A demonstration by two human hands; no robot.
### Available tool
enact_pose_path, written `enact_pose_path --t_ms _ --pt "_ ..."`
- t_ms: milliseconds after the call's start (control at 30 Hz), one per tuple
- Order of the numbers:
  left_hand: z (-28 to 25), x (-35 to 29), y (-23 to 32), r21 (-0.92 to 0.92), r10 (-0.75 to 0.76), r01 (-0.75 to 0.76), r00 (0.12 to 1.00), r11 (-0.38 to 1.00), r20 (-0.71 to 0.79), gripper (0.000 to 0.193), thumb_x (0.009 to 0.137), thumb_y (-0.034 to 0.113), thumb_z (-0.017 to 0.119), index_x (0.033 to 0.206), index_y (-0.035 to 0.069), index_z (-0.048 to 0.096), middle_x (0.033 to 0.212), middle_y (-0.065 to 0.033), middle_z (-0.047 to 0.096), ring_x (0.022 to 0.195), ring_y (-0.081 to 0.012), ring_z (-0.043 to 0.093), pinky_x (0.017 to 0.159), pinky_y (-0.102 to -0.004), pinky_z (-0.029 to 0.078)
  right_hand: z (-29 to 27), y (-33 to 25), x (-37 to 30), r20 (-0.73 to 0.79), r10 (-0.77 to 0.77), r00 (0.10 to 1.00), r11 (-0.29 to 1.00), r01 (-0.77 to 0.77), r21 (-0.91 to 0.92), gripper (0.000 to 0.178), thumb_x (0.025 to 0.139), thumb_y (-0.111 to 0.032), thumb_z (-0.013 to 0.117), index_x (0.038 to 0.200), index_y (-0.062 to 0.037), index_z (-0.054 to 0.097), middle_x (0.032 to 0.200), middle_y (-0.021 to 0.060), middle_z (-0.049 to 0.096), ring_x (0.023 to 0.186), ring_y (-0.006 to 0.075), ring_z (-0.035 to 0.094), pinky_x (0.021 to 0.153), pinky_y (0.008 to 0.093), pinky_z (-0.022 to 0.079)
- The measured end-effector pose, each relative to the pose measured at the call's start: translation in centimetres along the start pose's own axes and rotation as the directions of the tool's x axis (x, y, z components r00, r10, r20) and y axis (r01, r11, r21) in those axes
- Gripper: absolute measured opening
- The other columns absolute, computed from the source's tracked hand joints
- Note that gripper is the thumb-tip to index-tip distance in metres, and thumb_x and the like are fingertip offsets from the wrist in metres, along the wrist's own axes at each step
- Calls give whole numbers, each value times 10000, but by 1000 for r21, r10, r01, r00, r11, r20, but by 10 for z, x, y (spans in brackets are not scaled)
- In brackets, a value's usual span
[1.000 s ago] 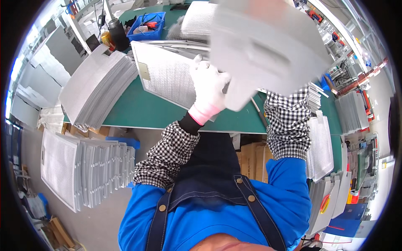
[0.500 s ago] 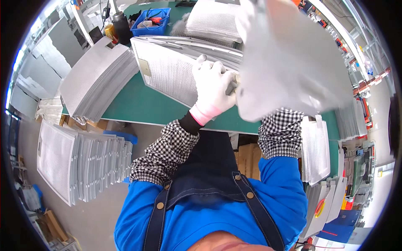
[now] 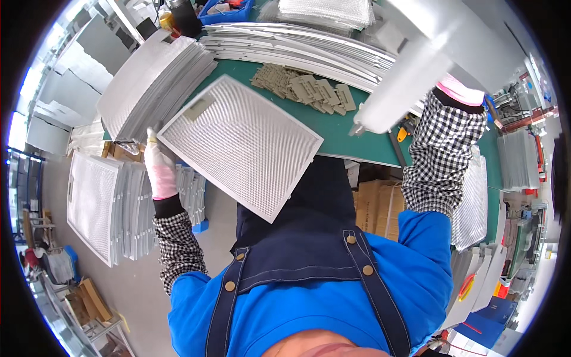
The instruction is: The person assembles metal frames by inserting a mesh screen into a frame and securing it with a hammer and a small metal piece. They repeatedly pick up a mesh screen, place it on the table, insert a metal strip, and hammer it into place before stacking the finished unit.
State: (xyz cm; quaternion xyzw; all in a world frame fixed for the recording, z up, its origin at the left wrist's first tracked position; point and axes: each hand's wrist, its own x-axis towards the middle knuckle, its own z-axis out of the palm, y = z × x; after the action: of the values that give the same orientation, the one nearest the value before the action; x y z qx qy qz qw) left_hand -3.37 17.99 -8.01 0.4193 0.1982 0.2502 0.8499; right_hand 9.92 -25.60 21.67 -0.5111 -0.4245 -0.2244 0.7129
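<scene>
A silver mesh filter panel [image 3: 244,137] with a thin frame lies tilted over the table's front edge, one corner in front of my apron. Near its far left corner sits a small tan plate [image 3: 199,108]. My gloved left hand [image 3: 160,172] is closed at the panel's left corner, some fingers hidden. On the right, a large pale grey hand tool [image 3: 398,89] with a small metal tip hangs over the table, apart from the panel. My right hand [image 3: 463,89] is at its body; only the pink cuff shows, its fingers hidden behind the tool.
Tan notched plates [image 3: 309,89] lie piled on the green table [image 3: 372,143]. Behind them runs a long row of framed panels [image 3: 285,47]. A panel stack [image 3: 154,89] stands at the left, with more panels [image 3: 95,202] below. A blue bin [image 3: 229,12] is at the back.
My left hand and the mesh panel have moved left and nearer, baring the tan plates. My right arm has swung right with the grey tool, away from the panel.
</scene>
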Motion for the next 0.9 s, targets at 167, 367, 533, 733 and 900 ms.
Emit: enact_pose_path --t_ms 167,367,533,733,900 --pt "61 -26 -11 277 335 -340 940 899 67 467 1096 335 474 1249 -79 627 1149 -145 662 1048 -194 597 976 -317 452 15 0 0 17 51 999 996 -52 79 438 1087 -254 499 1469 -40 495 1262 61 592 1096 167 571 992 321 463" --pt "150 -78 -51 518 197 -546 789 658 582 242 1035 257 584 1033 40 693 956 -67 673 881 -156 618 840 -295 482 20 31 -1 89 -27 996 999 25 34 455 1084 -257 511 1475 -26 489 1282 67 590 1093 172 580 1001 333 463" --pt "209 -99 -22 267 199 -963 270 45 942 221 899 253 724 1029 74 709 890 -94 668 818 -255 659 749 -354 512 6 51 2 201 -222 954 932 269 -242 409 1092 -265 493 1414 -16 534 1226 60 603 1047 149 591 945 312 469" --pt "208 -111 -43 318 -33 -927 330 -198 943 371 803 318 789 1121 137 728 886 -80 653 813 -257 659 693 -405 527 42 61 -9 67 -6 998 996 12 -91 351 1085 -375 490 1140 -56 628 882 -16 590 797 81 562 746 238 448" --pt "211 -114 -47 318 95 -943 310 -92 946 355 787 307 799 1102 151 748 914 -75 657 849 -265 657 720 -408 534 38 51 -4 115 180 977 984 -180 -12 391 1082 -440 471 1057 -84 630 814 -25 563 738 74 530 695 225 417"
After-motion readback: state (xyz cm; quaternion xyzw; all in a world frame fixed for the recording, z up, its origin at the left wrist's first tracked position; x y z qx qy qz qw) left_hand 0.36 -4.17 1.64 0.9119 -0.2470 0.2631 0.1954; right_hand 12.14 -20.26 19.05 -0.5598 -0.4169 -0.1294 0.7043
